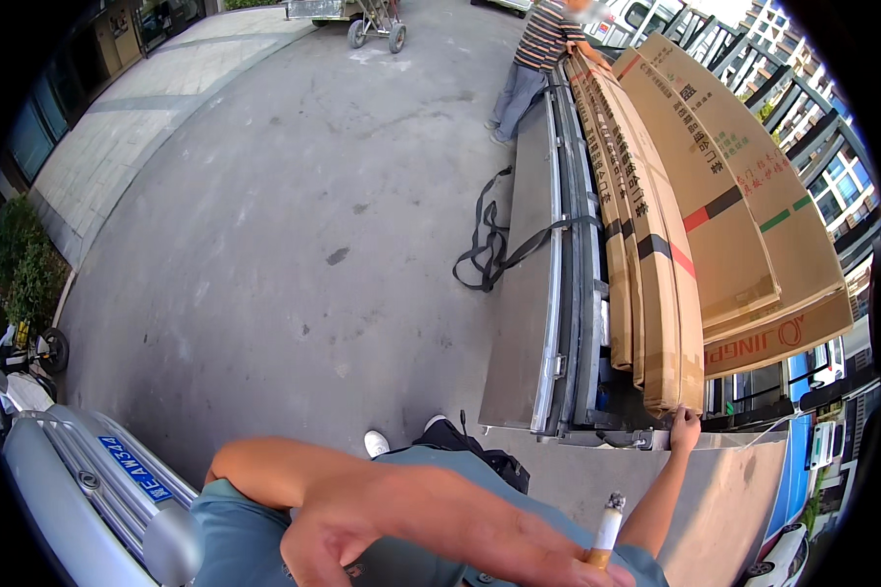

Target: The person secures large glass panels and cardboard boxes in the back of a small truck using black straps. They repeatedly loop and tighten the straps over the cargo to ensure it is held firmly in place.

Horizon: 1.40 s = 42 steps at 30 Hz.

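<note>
Close in front of me, my left hand [440,509] reaches across with its fingertips closed on a lit cigarette [607,528], which has ash at its tip. My right arm stretches forward at the right, and my right hand [686,430] grips the near end of a long, narrow cardboard carton [668,293]. This carton lies with others along the side of a truck bed. Wider flat cartons [724,205] lean beside it, against a dark metal rack. At the far end, a person in a striped shirt [546,39] has a hand on the cartons.
The truck's lowered side panel [524,264] hangs at the right, with a black strap [494,245] draped over it onto the pavement. A silver vehicle [78,499] stands close at my left. A wheeled cart [377,29] is far ahead, and shrubs [24,254] line the left edge.
</note>
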Each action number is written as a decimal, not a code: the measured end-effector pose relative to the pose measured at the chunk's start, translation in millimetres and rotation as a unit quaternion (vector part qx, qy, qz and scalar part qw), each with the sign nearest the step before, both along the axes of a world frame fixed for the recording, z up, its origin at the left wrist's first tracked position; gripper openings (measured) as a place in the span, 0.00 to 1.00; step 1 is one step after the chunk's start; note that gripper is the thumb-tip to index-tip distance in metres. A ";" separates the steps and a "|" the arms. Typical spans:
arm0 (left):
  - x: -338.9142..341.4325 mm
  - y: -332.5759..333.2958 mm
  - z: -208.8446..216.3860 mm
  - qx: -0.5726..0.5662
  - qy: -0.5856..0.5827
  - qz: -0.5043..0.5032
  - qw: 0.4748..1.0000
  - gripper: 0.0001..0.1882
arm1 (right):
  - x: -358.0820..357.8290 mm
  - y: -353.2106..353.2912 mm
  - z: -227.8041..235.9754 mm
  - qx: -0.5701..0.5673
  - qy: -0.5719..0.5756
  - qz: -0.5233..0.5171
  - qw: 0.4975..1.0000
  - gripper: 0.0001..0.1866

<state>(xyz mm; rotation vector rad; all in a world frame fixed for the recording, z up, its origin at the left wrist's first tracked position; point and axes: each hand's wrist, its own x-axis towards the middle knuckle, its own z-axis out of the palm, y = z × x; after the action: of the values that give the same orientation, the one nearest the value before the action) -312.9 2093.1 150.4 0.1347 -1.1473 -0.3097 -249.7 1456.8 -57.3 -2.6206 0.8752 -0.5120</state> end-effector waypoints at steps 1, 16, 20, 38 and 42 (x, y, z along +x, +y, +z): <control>7.4 -1.2 -0.9 -0.019 0.005 -0.006 1.000 0.55 | -1.3 -3.1 -1.7 -0.001 0.013 -0.001 1.000 0.23; 183.1 -41.7 12.7 0.036 -0.022 -0.141 0.989 0.54 | -2.3 4.4 -3.3 0.026 -0.013 -0.045 0.999 0.18; 248.9 -37.2 -5.7 0.230 -0.016 -0.200 0.952 0.58 | -8.1 10.9 0.6 -0.024 -0.030 -0.052 0.998 0.16; 453.1 217.8 -585.0 0.928 -0.062 0.004 0.367 0.38 | 51.3 222.2 41.4 0.176 -0.178 -0.227 0.941 0.18; 464.5 224.2 -528.3 0.937 -0.213 -0.027 0.276 0.36 | 90.1 256.9 -1.8 0.259 -0.173 -0.248 0.917 0.22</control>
<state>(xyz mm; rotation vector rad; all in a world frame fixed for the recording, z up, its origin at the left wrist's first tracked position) 151.6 2317.3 -377.9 2.4609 -0.5803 -1.6911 -159.6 1713.8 -59.1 -1.7563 1.3370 -0.7218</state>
